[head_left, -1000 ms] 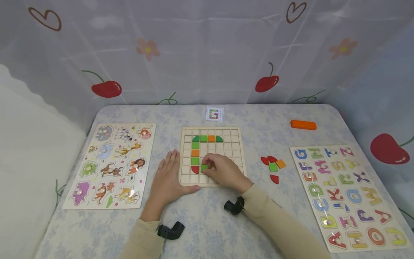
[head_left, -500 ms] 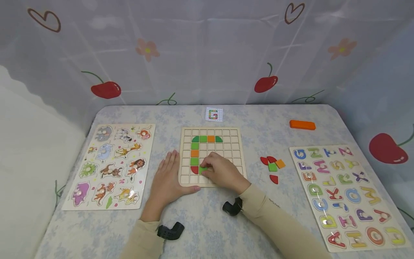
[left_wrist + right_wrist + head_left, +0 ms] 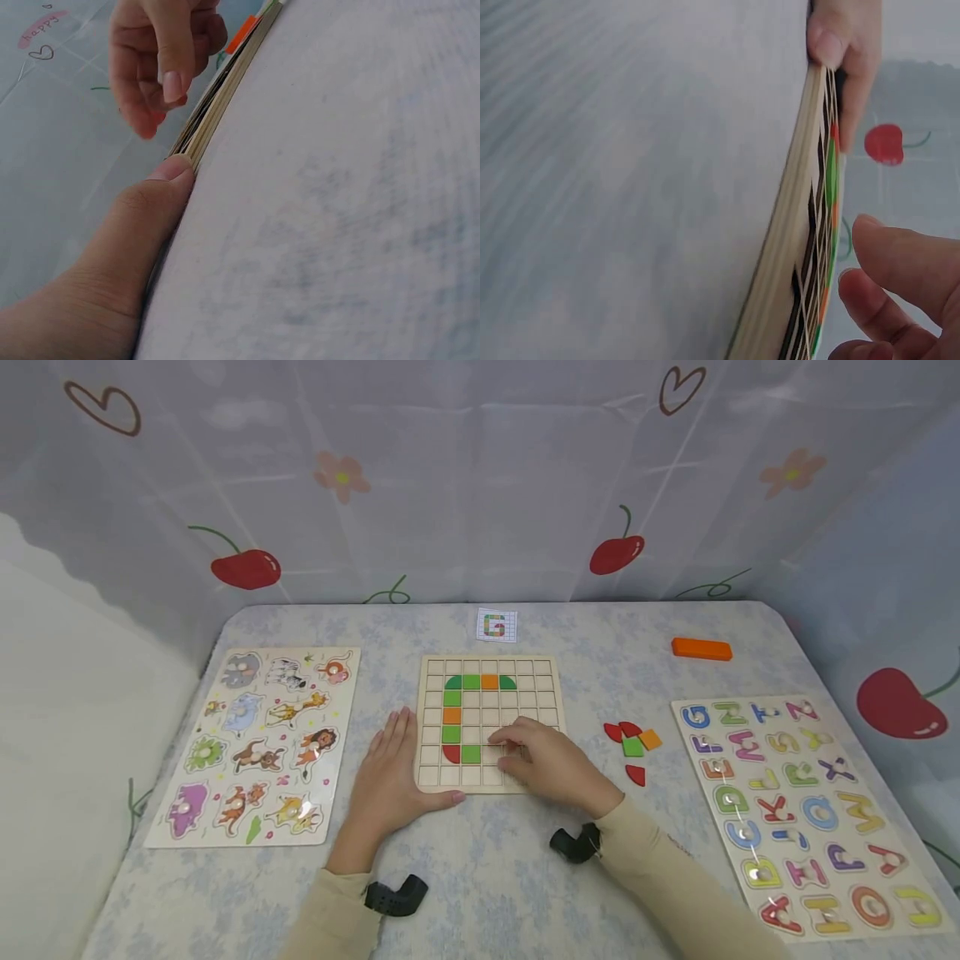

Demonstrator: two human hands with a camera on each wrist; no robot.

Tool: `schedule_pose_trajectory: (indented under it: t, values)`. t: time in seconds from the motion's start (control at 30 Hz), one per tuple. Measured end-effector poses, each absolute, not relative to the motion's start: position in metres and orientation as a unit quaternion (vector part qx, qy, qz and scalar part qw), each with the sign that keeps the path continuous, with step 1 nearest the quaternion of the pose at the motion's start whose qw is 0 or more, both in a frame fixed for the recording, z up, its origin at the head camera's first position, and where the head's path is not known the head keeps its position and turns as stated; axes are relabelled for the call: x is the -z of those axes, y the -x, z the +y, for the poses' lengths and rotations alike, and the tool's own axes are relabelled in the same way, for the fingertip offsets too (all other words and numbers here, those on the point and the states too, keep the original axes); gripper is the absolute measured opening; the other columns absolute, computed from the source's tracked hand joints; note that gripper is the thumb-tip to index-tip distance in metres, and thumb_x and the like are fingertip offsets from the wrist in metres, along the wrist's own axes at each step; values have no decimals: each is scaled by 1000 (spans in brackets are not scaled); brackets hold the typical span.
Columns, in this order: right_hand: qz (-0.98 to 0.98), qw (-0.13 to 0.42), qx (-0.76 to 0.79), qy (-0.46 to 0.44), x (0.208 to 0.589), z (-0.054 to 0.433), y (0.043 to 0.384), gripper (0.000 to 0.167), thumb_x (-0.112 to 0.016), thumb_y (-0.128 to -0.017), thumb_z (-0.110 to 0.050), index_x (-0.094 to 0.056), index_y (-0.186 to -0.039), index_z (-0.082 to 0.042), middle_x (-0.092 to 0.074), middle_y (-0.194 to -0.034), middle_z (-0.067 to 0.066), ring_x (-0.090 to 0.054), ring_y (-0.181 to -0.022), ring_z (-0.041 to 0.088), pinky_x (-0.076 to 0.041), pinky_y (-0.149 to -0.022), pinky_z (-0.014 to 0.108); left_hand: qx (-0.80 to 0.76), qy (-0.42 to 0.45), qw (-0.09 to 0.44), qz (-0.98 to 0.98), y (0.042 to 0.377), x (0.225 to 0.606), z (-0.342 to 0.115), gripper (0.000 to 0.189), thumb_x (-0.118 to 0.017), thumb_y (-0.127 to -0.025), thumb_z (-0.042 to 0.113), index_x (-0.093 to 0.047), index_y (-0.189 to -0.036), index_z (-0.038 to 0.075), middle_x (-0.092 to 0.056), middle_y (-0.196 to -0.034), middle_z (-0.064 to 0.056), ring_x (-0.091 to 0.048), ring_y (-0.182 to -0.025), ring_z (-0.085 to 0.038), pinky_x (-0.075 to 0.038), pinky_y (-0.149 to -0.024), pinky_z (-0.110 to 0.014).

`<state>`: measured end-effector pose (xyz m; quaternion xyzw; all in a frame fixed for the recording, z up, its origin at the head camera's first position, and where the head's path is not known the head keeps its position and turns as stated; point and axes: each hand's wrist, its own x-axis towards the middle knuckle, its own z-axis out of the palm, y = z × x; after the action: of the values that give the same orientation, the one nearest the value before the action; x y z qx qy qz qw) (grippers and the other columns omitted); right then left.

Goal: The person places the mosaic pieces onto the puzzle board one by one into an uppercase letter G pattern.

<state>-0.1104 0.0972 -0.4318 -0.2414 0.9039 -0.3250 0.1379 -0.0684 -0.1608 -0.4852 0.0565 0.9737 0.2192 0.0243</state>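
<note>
A wooden grid board (image 3: 540, 668) lies in the middle of the table. Green and orange square tiles and green quarter-circle pieces run along its upper row and down one column, ending in a red quarter-circle piece (image 3: 451, 754). Right of that piece a green square tile (image 3: 470, 754) sits in a cell. My left hand (image 3: 386, 777) rests at the board's left side, fingers straight, its thumb along the front edge; the left wrist view shows this thumb (image 3: 139, 225) against the board's side. My right hand (image 3: 555, 768) hovers over the board's lower right, fingers loosely bent, holding nothing.
Loose red quarter-circle pieces (image 3: 636, 775), a green square (image 3: 633, 747) and an orange square (image 3: 650, 739) lie right of the board. Behind it is a pattern card (image 3: 497, 625). An animal puzzle (image 3: 341, 693), a letter puzzle (image 3: 757, 852) and an orange block (image 3: 702, 649) lie around.
My right hand has let go of the green square tile, which now sits in the cell beside the red piece, and has moved right. The left hand has stayed in place.
</note>
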Motion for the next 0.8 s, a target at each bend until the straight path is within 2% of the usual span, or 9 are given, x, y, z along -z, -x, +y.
schedule_pose_trajectory:
  t: [0.13, 0.27, 0.4, 0.5, 0.7, 0.8]
  values:
    - [916, 132, 320, 204, 428, 126, 112, 29, -72, -92, -21, -69, -120, -20, -59, -93, -8, -50, -75, 12, -45, -66, 25, -218, -59, 25, 974, 69, 486, -161, 143, -62, -60, 92, -5, -160, 6, -4, -168, -9, -2, -157, -24, -12, -127, -46]
    - [930, 119, 305, 166, 427, 158, 116, 31, -72, -92, -21, -67, -122, -16, -61, -96, -4, -48, -69, 15, -44, -60, 26, -221, -62, 22, 973, 68, 486, -162, 143, -62, -60, 91, -5, -160, 6, -5, -168, -9, -2, -157, -24, -13, -127, -46]
    - [945, 103, 280, 137, 427, 194, 119, 31, -70, -93, -20, -66, -123, -12, -65, -103, 2, -56, -83, 18, -50, -72, 33, -227, -64, 20, 971, 68, 487, -161, 142, -63, -60, 91, -5, -160, 7, -6, -168, -8, -3, -157, -23, -13, -127, -46]
    - [952, 112, 263, 107, 424, 219, 120, 32, -69, -94, -21, -65, -124, -11, -65, -104, 5, -56, -88, 21, -51, -75, 35, -227, -65, 19, 971, 68, 488, -161, 142, -62, -60, 91, -5, -160, 8, -6, -168, -8, -3, -157, -22, -13, -127, -46]
    - [961, 141, 231, 55, 418, 251, 119, 35, -67, -94, -20, -61, -126, -7, -61, -102, 10, -52, -80, 22, -45, -60, 28, -228, -68, 15, 971, 68, 488, -161, 142, -62, -60, 91, -8, -160, 7, -7, -168, -8, -4, -157, -23, -15, -127, -47]
    - [964, 144, 219, 39, 417, 258, 118, 36, -67, -93, -22, -61, -125, -6, -62, -103, 13, -53, -80, 23, -45, -59, 28, -228, -69, 14, 971, 68, 488, -161, 142, -62, -60, 91, -8, -160, 7, -7, -168, -8, -5, -157, -24, -15, -126, -47]
